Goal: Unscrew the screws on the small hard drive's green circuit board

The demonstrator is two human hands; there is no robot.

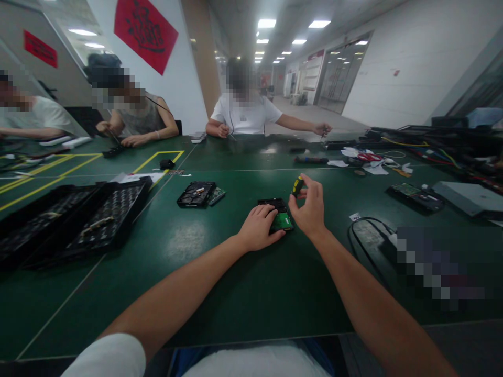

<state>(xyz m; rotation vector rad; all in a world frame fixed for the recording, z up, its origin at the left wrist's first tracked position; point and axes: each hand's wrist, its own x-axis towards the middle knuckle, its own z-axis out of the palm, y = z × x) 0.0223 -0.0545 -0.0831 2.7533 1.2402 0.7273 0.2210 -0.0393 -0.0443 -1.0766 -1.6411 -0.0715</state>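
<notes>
A black hard drive with a green circuit board (282, 220) lies on the green table (220, 283) in front of me. My left hand (257, 228) rests on it, fingers curled over its near edge, holding it down. My right hand (310, 207) is just right of the drive, fingers pinched round a screwdriver with a black and yellow handle (297, 186) held upright over the drive. The screwdriver's tip is hidden behind my hand.
Another opened drive (196, 193) with a loose green board (217, 196) lies to the left. Black trays (78, 220) stand at the far left. A black cable (369, 235) loops at the right. Boards, tools and papers (373, 162) lie at the back right. Three people sit across the table.
</notes>
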